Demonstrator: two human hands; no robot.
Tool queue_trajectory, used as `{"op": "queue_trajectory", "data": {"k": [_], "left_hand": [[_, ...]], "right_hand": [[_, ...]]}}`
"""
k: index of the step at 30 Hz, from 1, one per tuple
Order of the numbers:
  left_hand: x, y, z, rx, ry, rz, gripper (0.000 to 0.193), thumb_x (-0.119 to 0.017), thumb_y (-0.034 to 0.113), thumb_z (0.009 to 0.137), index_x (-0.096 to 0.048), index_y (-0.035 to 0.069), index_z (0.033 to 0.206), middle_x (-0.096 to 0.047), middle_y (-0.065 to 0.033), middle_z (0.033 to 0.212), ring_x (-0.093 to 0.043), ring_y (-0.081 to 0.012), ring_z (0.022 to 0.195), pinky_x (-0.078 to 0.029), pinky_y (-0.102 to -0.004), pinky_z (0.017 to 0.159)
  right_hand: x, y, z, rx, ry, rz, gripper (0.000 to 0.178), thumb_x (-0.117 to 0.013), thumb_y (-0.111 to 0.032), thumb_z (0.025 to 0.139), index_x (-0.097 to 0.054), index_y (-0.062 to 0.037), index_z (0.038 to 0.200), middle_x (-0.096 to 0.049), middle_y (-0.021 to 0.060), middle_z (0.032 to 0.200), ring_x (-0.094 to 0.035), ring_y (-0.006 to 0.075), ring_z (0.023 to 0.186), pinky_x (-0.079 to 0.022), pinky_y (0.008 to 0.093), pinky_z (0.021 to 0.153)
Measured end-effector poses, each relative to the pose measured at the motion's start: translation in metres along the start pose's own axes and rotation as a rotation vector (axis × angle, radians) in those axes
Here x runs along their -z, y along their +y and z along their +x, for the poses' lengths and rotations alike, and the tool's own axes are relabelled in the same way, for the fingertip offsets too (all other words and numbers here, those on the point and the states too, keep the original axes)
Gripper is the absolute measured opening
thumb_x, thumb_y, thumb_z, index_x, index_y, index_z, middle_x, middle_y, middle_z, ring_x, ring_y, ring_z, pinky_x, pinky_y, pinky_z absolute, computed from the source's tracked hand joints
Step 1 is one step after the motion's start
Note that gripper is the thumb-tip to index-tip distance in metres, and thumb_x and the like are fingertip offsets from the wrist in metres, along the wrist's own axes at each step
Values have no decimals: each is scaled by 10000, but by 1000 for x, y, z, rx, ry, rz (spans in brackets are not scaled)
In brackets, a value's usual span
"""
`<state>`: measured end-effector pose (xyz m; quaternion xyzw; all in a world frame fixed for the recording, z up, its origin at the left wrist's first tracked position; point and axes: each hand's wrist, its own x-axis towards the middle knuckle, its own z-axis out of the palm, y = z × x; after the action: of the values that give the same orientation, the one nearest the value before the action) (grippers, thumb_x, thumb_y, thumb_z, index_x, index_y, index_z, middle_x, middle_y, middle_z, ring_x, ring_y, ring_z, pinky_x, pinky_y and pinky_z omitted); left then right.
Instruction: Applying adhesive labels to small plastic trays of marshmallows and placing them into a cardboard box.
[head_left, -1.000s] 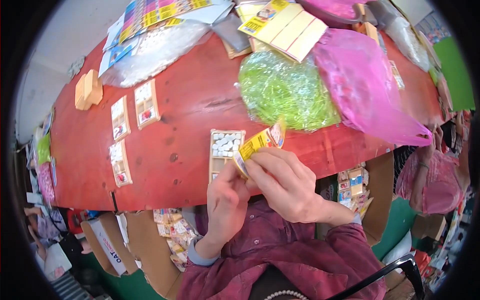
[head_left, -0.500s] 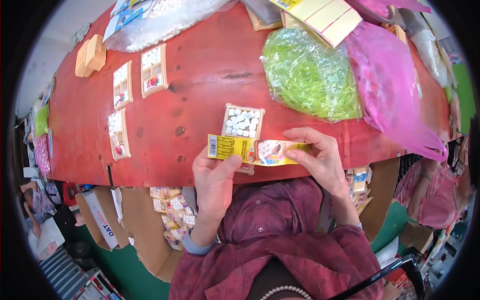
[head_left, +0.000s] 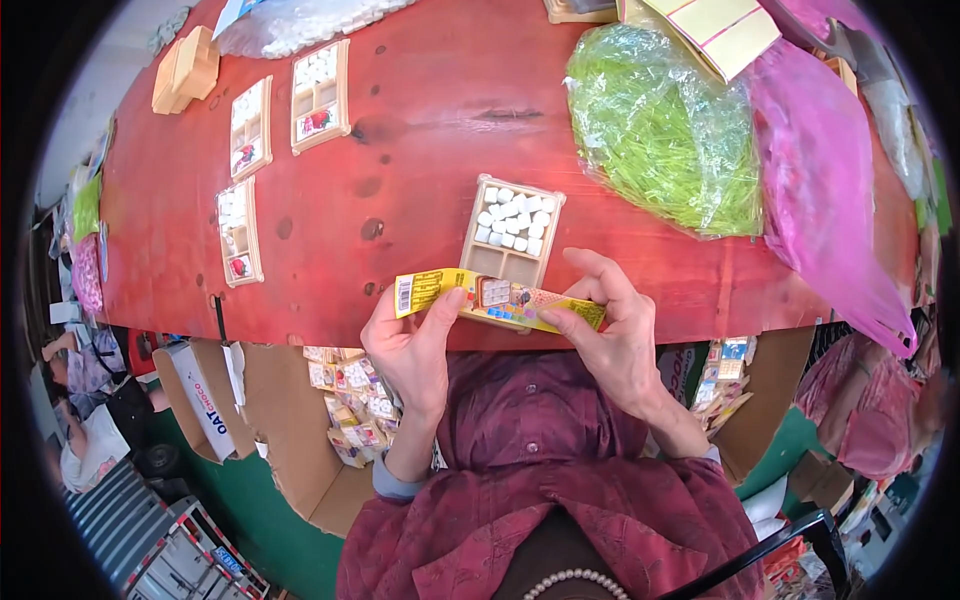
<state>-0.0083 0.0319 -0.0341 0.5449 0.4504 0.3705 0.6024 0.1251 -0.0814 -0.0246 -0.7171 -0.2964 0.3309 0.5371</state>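
A yellow printed cardboard sleeve [head_left: 493,294] is stretched out flat between my two hands, its right end tilted lower. My left hand [head_left: 412,345] pinches the barcode end between thumb and fingers. The opposite end is gripped by my right hand [head_left: 608,335], with its index finger raised above the card. Just beyond the sleeve, a pale divided tray [head_left: 521,268] lies on the table. Small white cubes [head_left: 512,218] fill its far compartment, while two nearer compartments look bare. The sleeve hides the tray's near part.
Three similar trays [head_left: 240,242] with white cubes and red pieces lie at the left. Beyond them are stacked wooden-coloured boxes [head_left: 187,70]. A bag of green strands [head_left: 660,135] and a pink plastic bag [head_left: 825,190] occupy the right. Cardboard boxes [head_left: 290,430] stand below the red table's [head_left: 420,130] near edge.
The sleeve now slants down to the right and sits lower against the tray, whose bare compartments have come into sight. Both hands keep their hold. The whole view has shifted slightly.
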Motion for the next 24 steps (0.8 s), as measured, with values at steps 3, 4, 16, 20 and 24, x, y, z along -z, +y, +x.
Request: {"op": "queue_trajectory", "data": {"k": [3, 4, 16, 20, 24], "left_hand": [[-1, -7, 4, 14, 4, -19, 145, -663, -27, 749, -626, -38, 889, -647, -63, 817, -589, -86, 725, -469, -212, 682], [-1, -9, 6, 17, 5, -18, 145, -663, -27, 749, -626, -38, 889, -647, -63, 817, -589, -86, 725, -469, -212, 682], [-8, -17, 19, 0, 8, 129, 97, -666, -5, 772, -623, -45, 849, -621, -14, 750, -522, -29, 659, -425, -172, 588], [-11, -19, 20, 16, 2, 159, 107, -670, -8, 763, -619, -49, 848, -628, -22, 760, -542, -50, 684, -447, -199, 627], [-11, -24, 21, -11, 2, 255, 119, -674, -9, 752, -620, -49, 849, -642, -40, 762, -555, -61, 685, -458, -219, 641]], "right_hand": [[-4, 1, 5, -13, 20, -100, 469, -683, -13, 741, -481, 9, 1163, -626, 60, 672, -550, 68, 610, -432, 220, 582], [-5, 2, 9, -25, 28, -119, 465, -685, -20, 740, -483, 10, 1157, -624, 61, 662, -550, 67, 605, -428, 220, 575], [-11, 11, 22, -60, 89, -175, 435, -693, -56, 742, -492, 2, 1123, -623, 72, 635, -564, 69, 582, -422, 224, 554], [-12, 14, 26, -61, 84, -215, 440, -697, -59, 739, -492, -5, 1125, -612, 69, 624, -557, 78, 565, -429, 233, 543], [-13, 16, 29, -92, 85, -236, 443, -697, -57, 739, -491, -10, 1128, -598, 66, 611, -548, 84, 550, -423, 238, 523]]}}
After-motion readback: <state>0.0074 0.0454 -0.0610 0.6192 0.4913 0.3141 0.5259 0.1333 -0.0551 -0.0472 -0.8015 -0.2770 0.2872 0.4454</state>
